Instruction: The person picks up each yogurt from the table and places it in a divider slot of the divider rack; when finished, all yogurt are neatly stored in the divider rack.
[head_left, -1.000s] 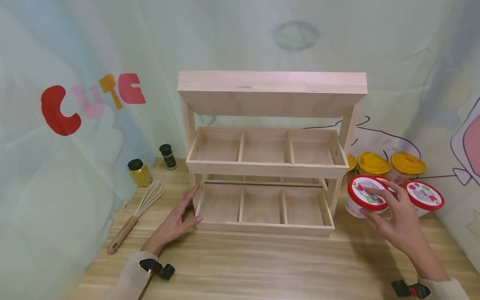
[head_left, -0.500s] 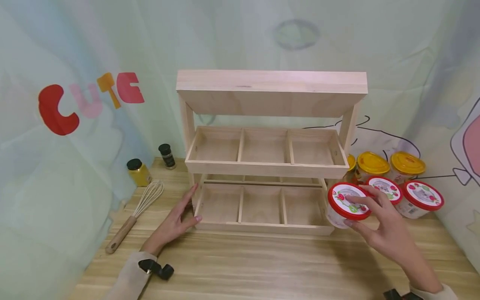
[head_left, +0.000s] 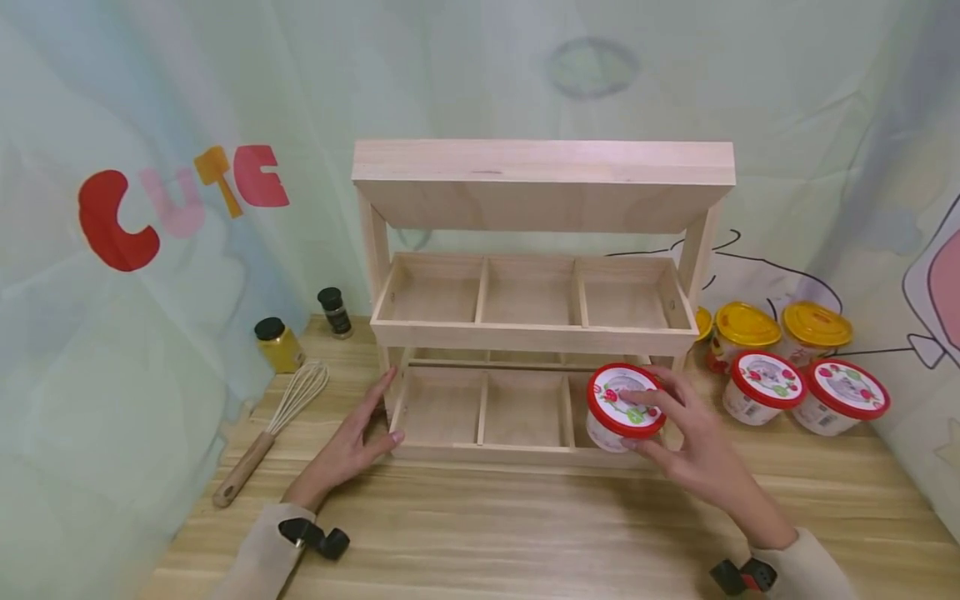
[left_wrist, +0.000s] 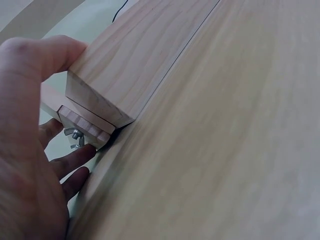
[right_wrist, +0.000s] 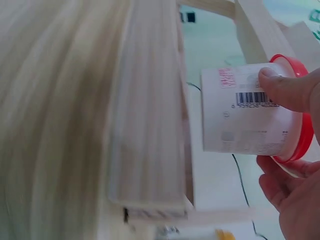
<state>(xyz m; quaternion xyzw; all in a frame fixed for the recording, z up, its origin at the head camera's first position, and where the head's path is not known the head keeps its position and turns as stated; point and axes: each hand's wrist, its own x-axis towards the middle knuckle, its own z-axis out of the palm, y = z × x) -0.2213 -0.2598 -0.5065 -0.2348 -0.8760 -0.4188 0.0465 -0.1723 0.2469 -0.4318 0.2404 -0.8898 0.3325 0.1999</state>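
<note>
In the head view my right hand (head_left: pixel 701 446) grips a white paper tub (head_left: pixel 624 407) with a red lid and cherry pictures. The tub hangs, slightly tilted, over the right compartment of the wooden rack's lower tray (head_left: pixel 525 456). The right wrist view shows the thumb on the barcode side of the tub (right_wrist: pixel 240 117) and fingers at its lid; whether its base touches the wood cannot be told. At the tray's left end my left hand (head_left: pixel 348 446) holds the corner. In the left wrist view, its thumb presses the wooden front (left_wrist: pixel 135 55) and its fingers lie by a wing nut (left_wrist: pixel 76 134).
Two red-lidded tubs (head_left: pixel 765 383) stand right of the rack, with several yellow-lidded tubs (head_left: pixel 746 325) behind them. On the left lie a whisk (head_left: pixel 270 433), a yellow jar (head_left: pixel 279 346) and a black-capped spice bottle (head_left: pixel 335 313). The rack's upper tray (head_left: pixel 534 337) overhangs the back.
My right hand has carried the red-lidded tub leftward, from beside the other tubs to the lower tray's right compartment. The left hand has stayed at the rack's corner.
</note>
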